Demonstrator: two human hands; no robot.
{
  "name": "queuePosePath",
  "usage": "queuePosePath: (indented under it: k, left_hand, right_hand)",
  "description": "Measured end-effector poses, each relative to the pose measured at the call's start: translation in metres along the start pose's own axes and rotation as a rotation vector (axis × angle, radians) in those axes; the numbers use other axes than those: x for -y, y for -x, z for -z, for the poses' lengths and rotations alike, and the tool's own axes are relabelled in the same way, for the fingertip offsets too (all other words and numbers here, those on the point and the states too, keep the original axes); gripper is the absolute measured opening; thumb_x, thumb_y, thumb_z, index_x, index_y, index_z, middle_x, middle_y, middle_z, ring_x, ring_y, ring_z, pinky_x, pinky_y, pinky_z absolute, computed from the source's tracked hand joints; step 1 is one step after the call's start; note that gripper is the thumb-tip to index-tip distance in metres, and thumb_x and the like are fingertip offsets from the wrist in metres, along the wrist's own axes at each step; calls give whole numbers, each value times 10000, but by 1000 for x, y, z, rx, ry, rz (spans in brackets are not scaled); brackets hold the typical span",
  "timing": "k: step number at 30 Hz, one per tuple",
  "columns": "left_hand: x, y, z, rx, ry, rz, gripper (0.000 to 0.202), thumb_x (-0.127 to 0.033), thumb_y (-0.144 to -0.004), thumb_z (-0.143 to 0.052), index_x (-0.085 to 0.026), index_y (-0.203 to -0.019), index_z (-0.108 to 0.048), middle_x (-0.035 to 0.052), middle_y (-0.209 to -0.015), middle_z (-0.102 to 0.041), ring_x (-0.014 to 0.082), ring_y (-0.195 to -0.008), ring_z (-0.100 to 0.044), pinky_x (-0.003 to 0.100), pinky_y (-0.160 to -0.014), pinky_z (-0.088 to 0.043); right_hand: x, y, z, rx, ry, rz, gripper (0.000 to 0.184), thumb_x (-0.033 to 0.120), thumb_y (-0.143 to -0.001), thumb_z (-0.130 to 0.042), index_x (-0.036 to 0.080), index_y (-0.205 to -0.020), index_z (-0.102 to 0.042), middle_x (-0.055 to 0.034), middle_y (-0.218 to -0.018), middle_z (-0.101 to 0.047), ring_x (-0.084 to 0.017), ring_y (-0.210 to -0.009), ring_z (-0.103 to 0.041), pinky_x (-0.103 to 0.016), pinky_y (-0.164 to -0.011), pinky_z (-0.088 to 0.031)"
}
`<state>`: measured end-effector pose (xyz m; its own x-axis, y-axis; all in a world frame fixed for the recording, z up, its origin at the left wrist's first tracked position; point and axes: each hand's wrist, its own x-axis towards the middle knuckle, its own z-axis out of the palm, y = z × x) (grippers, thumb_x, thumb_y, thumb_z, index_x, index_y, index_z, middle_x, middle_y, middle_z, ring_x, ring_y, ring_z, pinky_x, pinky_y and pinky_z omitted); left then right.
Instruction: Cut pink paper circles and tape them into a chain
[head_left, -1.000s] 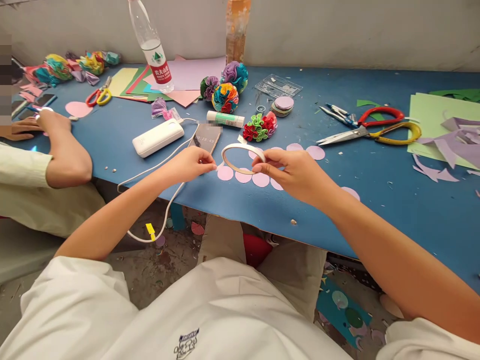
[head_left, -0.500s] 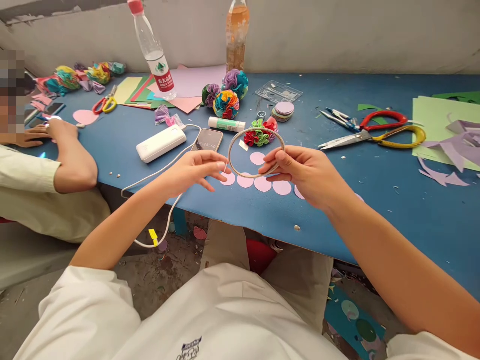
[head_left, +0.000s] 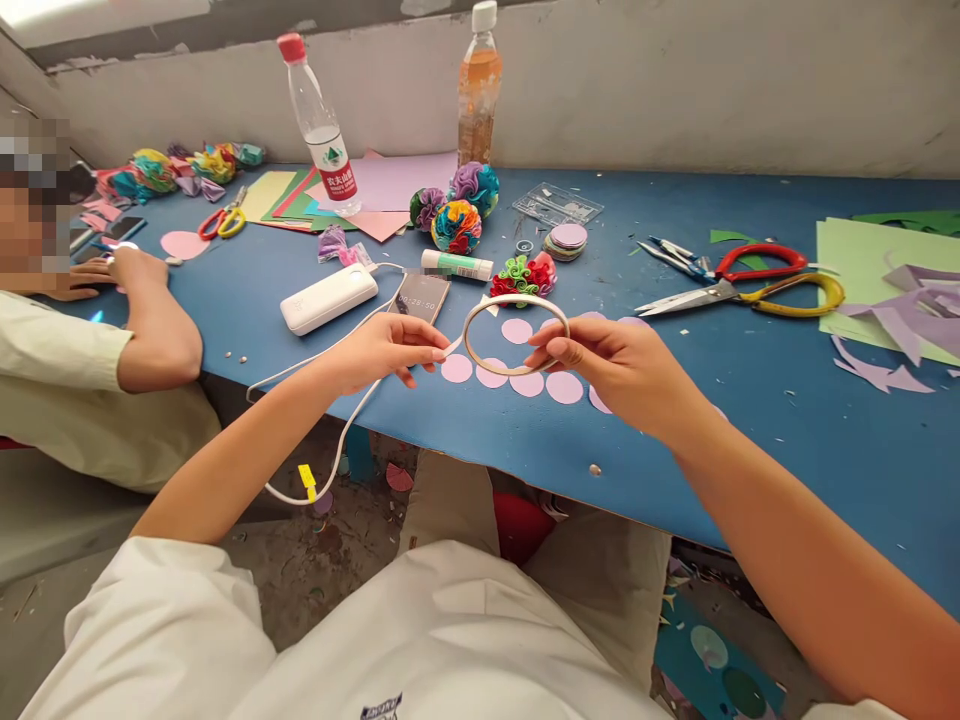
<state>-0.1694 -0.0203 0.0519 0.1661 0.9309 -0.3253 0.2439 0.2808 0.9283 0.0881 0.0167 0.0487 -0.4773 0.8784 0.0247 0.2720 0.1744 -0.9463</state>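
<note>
My right hand [head_left: 630,372] grips a thin roll of tape [head_left: 517,299] at its right side, between thumb and fingers, above the table. From the roll's left side a short pale tape end [head_left: 454,346] runs to my left hand [head_left: 379,352], which pinches it between thumb and fingertips. Below the roll lie several pink paper circles [head_left: 564,387] in rows on the blue table [head_left: 465,425]. Just behind it sits a red and green curled-paper flower [head_left: 517,278], partly hidden by the roll's upper edge.
Left of the roll lie a phone [head_left: 421,296], a power bank [head_left: 328,298] with a trailing cable, and a glue stick [head_left: 456,265]. Scissors [head_left: 739,290] are at right. Two bottles [head_left: 330,150] stand behind. A co-worker's arm [head_left: 157,320] rests at far left.
My left fingers have closed on the tape end and a short strip now shows between them and the roll. The view has tilted up slightly.
</note>
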Motion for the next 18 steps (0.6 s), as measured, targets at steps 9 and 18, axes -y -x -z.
queuePosePath:
  k: [9,18]
  left_hand:
    - [-5,-27,4,20,-829,-49,172,-259,-778,-607,-181,-825,-753,27,-680,-684,156,-626,-578,245,-574,-401]
    - [-4,-36,-6,16,-1227,-44,262,-171,-795,-529,-217,-888,-770,58,-847,-733,221,-790,-642,261,-603,-371]
  right_hand:
    - [8,-6,-13,48,631,243,245,360,-904,-523,202,-799,-677,5,-634,-650,-122,-531,-461,-259,-538,-310]
    - [3,-14,-18,52,934,286,286,384,-921,-522,212,-708,-605,10,-553,-535,-129,-505,-392,-254,-501,-222]
